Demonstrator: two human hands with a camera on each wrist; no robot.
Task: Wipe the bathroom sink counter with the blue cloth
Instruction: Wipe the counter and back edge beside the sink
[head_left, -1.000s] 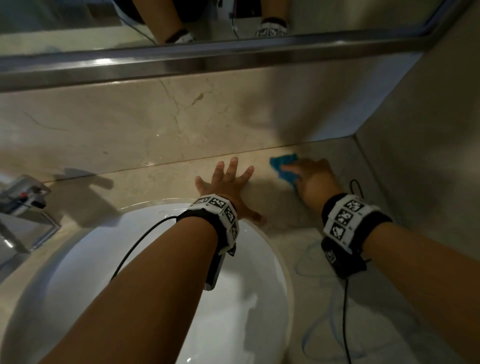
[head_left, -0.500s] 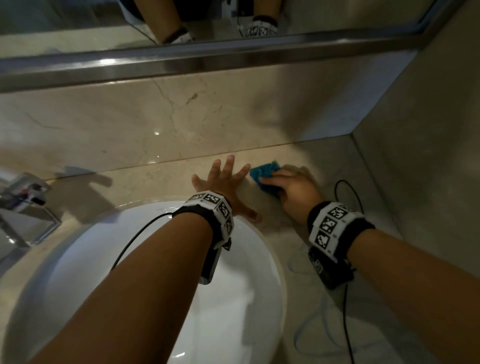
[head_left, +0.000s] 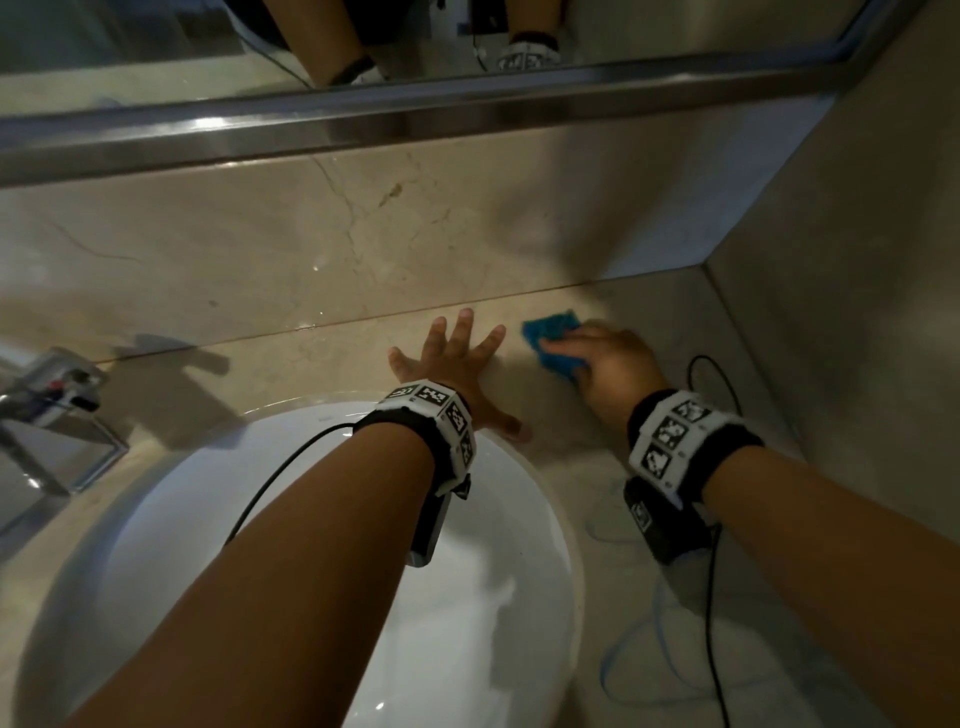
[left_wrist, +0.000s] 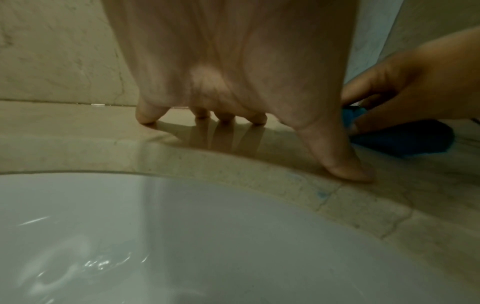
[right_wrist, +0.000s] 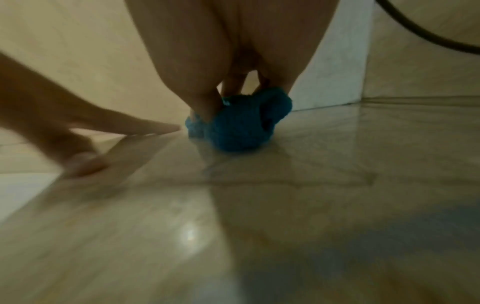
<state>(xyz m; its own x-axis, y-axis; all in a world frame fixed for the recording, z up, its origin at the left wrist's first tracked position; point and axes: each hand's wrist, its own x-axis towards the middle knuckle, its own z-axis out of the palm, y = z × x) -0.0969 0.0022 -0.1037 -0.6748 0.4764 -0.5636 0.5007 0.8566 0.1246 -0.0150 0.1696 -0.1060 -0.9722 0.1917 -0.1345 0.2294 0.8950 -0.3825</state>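
The bunched blue cloth (head_left: 550, 340) lies on the beige marble counter (head_left: 322, 353) behind and to the right of the white basin (head_left: 467, 597). My right hand (head_left: 602, 358) grips the cloth (right_wrist: 239, 121) with curled fingers and presses it onto the stone. My left hand (head_left: 457, 358) rests flat on the counter with fingers spread, just left of the cloth; its thumb (left_wrist: 335, 156) touches the counter by the basin rim (left_wrist: 233, 164). From the left wrist, the cloth (left_wrist: 405, 139) shows at the right under the right hand (left_wrist: 415, 82).
A chrome faucet (head_left: 47, 410) stands at the left edge. The marble backsplash (head_left: 363, 234) and a side wall (head_left: 831, 260) close the corner behind the cloth. A mirror frame (head_left: 363, 124) runs above. Black and blue cables (head_left: 711, 597) lie on the counter at the right.
My right hand slid the blue cloth left along the back of the counter, close to the left hand's fingers, and it stays near there now. The left hand has stayed planted.
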